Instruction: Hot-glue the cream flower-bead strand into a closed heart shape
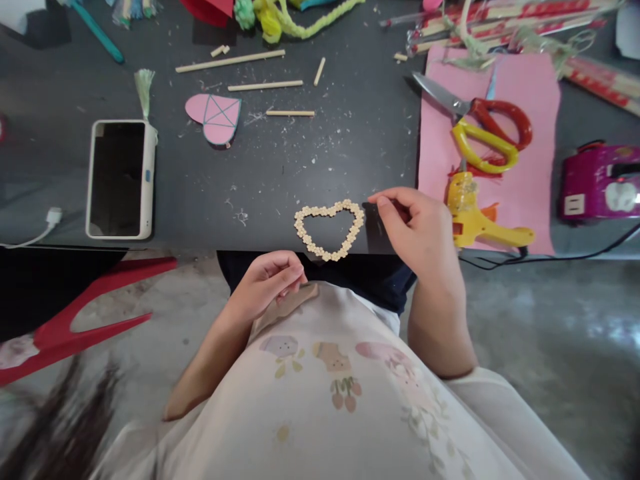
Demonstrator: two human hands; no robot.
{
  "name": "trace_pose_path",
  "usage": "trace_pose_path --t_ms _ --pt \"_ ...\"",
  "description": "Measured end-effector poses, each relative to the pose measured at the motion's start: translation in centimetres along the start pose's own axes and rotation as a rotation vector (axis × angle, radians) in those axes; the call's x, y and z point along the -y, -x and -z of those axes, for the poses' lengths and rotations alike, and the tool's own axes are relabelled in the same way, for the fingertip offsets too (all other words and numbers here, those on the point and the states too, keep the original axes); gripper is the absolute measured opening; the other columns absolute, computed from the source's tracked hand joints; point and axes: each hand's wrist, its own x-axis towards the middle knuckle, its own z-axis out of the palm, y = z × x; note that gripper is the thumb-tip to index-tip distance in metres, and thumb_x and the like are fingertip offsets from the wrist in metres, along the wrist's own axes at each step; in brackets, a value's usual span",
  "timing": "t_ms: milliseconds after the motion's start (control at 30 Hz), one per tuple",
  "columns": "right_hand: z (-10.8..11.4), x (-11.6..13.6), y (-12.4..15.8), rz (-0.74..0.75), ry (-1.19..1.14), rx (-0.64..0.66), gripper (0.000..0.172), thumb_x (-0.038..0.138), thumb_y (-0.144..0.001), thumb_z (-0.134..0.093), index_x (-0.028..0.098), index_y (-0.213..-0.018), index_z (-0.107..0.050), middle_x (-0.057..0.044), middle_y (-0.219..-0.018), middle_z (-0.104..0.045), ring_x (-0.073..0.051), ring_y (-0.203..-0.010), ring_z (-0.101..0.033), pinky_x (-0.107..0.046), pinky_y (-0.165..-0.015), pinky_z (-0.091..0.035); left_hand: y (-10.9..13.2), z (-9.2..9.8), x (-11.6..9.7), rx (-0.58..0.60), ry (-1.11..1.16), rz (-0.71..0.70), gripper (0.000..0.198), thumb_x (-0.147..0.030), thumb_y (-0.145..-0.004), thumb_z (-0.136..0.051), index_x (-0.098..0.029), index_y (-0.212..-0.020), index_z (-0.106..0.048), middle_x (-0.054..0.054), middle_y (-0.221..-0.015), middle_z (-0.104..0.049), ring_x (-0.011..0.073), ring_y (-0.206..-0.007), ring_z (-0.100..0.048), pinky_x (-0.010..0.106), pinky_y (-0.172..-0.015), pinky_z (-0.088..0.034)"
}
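Note:
A heart-shaped outline made of small beige flower-like pieces [358,230] lies at the front edge of the dark table, its point just over the edge. My right hand [417,230] is just to its right, with thumb and index finger drawn together close to the heart's upper right side. Anything pinched there is too small to make out. My left hand [273,283] is below and left of the heart, in front of the table edge. Its fingers are curled in with the thumb against them, hiding whatever may be inside.
Several thin wooden sticks [290,113] and a pink paper heart [220,120] lie farther back on the table [280,173]. At left is a phone-like device [120,180]. Scissors [475,123] and a yellow glue gun [467,213] rest on pink sheet [537,87]; a purple box [600,183] stands right.

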Motion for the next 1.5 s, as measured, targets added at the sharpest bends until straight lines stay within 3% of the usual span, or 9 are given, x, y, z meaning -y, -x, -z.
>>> trace_pose_path --t_ms 200,300,433,533,600,833,1033,1200,1500 --pt "-0.2 -0.1 0.0 -0.018 -0.008 0.007 0.021 0.030 -0.092 -0.055 0.023 -0.095 -0.075 -0.002 -0.081 -0.073 -0.013 -0.059 -0.057 -0.028 -0.056 -0.042 0.0 -0.1 0.1 -0.027 -0.004 -0.024 0.033 -0.043 -0.087 -0.068 -0.017 -0.068 -0.064 -0.003 -0.054 -0.049 0.0045 -0.044 -0.036 0.017 -0.042 -0.026" --pt "-0.3 -0.2 0.0 -0.016 -0.014 0.007 0.021 0.031 -0.093 -0.055 0.023 -0.095 -0.075 -0.002 -0.081 -0.073 -0.014 -0.060 -0.057 -0.028 -0.057 -0.043 0.0 -0.2 0.0 -0.128 -0.105 -0.105 0.027 -0.041 -0.091 -0.063 -0.019 -0.076 -0.069 -0.003 -0.055 -0.050 0.0059 -0.045 -0.037 0.018 -0.044 -0.027" --pt "-0.4 -0.3 0.1 -0.019 -0.008 0.006 0.021 0.031 -0.093 -0.055 0.023 -0.095 -0.074 -0.002 -0.080 -0.073 -0.014 -0.059 -0.057 -0.028 -0.057 -0.043 -0.3 -0.6 -0.6 -0.339 -0.563 -0.332 0.024 -0.029 -0.096 -0.052 -0.022 -0.100 -0.074 -0.001 -0.066 -0.062 0.0083 -0.052 -0.047 0.020 -0.055 -0.037" --pt "-0.4 -0.2 0.2 -0.002 -0.017 0.007 0.020 0.032 -0.093 -0.055 0.023 -0.095 -0.074 -0.003 -0.084 -0.074 -0.014 -0.062 -0.059 -0.028 -0.058 -0.044 -0.6 -1.1 -1.1 -0.398 -0.922 -0.437 0.030 -0.021 -0.095 -0.048 -0.023 -0.111 -0.073 0.001 -0.093 -0.075 0.0093 -0.064 -0.059 0.021 -0.067 -0.043" --pt "-0.4 -0.2 0.2 0.004 -0.022 0.011 0.020 0.032 -0.092 -0.056 0.023 -0.095 -0.074 -0.003 -0.087 -0.075 -0.014 -0.064 -0.060 -0.027 -0.058 -0.044 -0.8 -1.4 -1.3 -0.418 -1.036 -0.484 0.031 -0.018 -0.094 -0.048 -0.023 -0.111 -0.074 0.001 -0.106 -0.076 0.0118 -0.078 -0.067 0.021 -0.074 -0.046" --pt "-0.4 -0.3 0.2 0.018 -0.023 0.002 0.019 0.031 -0.091 -0.057 0.023 -0.093 -0.074 -0.002 -0.078 -0.071 -0.013 -0.058 -0.055 -0.026 -0.054 -0.041 -1.7 -1.9 -1.9 -0.467 -1.150 -0.539 0.031 -0.024 -0.095 -0.050 -0.026 -0.111 -0.075 0.003 -0.105 -0.077 0.0179 -0.093 -0.071 0.024 -0.075 -0.047" --pt "-0.3 0.1 0.4 0.045 0.034 0.014 0.019 0.030 -0.091 -0.057 0.022 -0.093 -0.074 0.002 -0.062 -0.062 -0.011 -0.050 -0.048 -0.026 -0.052 -0.036 -1.9 -2.3 -2.2 -0.473 -1.287 -0.509 0.035 -0.028 -0.098 -0.047 -0.025 -0.120 -0.073 0.004 -0.091 -0.077 0.0174 -0.080 -0.068 0.026 -0.065 -0.039" --pt "-0.3 0.4 1.0 0.083 0.100 0.010 0.021 0.033 -0.093 -0.057 0.023 -0.097 -0.075 0.000 -0.070 -0.068 -0.015 -0.062 -0.059 -0.029 -0.059 -0.040 -2.0 -2.3 -2.2 -0.479 -1.349 -0.501 0.034 -0.026 -0.097 -0.048 -0.026 -0.121 -0.072 0.003 -0.084 -0.074 0.0160 -0.071 -0.064 0.028 -0.058 -0.031" --pt "-0.5 0.1 1.4 0.132 0.118 0.051 0.024 0.035 -0.096 -0.055 0.025 -0.103 -0.075 -0.004 -0.091 -0.077 -0.020 -0.079 -0.069 -0.031 -0.067 -0.047 -2.1 -2.4 -2.3 -0.468 -1.373 -0.501 0.034 -0.026 -0.096 -0.049 -0.027 -0.123 -0.071 0.003 -0.081 -0.073 0.0153 -0.070 -0.063 0.028 -0.059 -0.031"
